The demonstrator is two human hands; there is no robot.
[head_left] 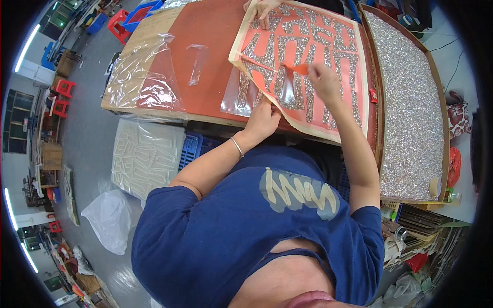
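Note:
A sheet with a cream border (365, 110) lies on the worktable, with salmon-pink cut-out shapes and glittery silver areas between them. Its near left edge is lifted and curled. My left hand (263, 120) is closed on that border at the near edge. My right hand (324, 82) pinches a small orange strip (298, 68) above the middle of the sheet. Clear plastic film (233, 95) shows beneath the raised corner. At the far edge, a co-worker's hand (264, 9) rests on the sheet's top left corner.
A shallow tray (411, 113) of silver glitter stands on the right, a tape roll (435, 187) at its near end. Clear film (164, 77) lies on the reddish tabletop (205, 31). Left of me are a plastic-covered stack (149, 159), a blue crate (190, 150) and a white bag (109, 220).

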